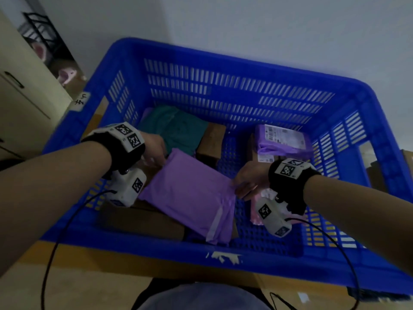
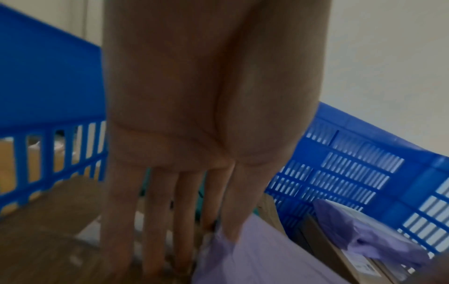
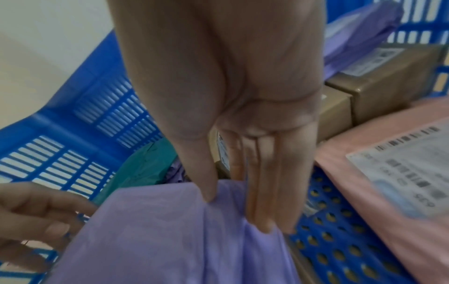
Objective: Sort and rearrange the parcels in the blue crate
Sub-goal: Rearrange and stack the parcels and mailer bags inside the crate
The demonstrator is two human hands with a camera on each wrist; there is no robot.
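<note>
Right now both hands are down inside the blue crate [image 1: 223,70], each on an edge of the same flat purple mailer [image 1: 190,193], which lies tilted near the crate's middle, its lower end toward six o'clock. The left hand [image 1: 154,148] meets the mailer's corner at about ten o'clock; in the left wrist view its fingers [image 2: 157,221] run nearly straight down, and the thumb [image 2: 243,207] presses onto the purple film while the fingers go behind the edge, so it pinches that corner. The right hand [image 1: 250,180] takes the mailer's edge at three o'clock: the right wrist view shows its thumb [image 3: 206,173] on top of the film and its long fingers [image 3: 264,192] alongside, with the plastic puckered between them.

Under the mailer, toward seven o'clock, sits a flat brown cardboard box [image 1: 143,222], and the mailer rests partly on it. At eleven o'clock a teal bag [image 1: 176,128] lies against the far wall, with a small brown box [image 1: 212,139] just beside it at twelve. At one o'clock a second purple bag with a white shipping label [image 1: 281,139] sits on more brown boxes [image 3: 388,76]. A pink mailer [image 3: 364,173] carrying a barcode label lies at four o'clock, just beside the right wrist. The crate stands on a tan surface [image 1: 111,276], with a cream cabinet [image 1: 20,86] at nine o'clock outside it.
</note>
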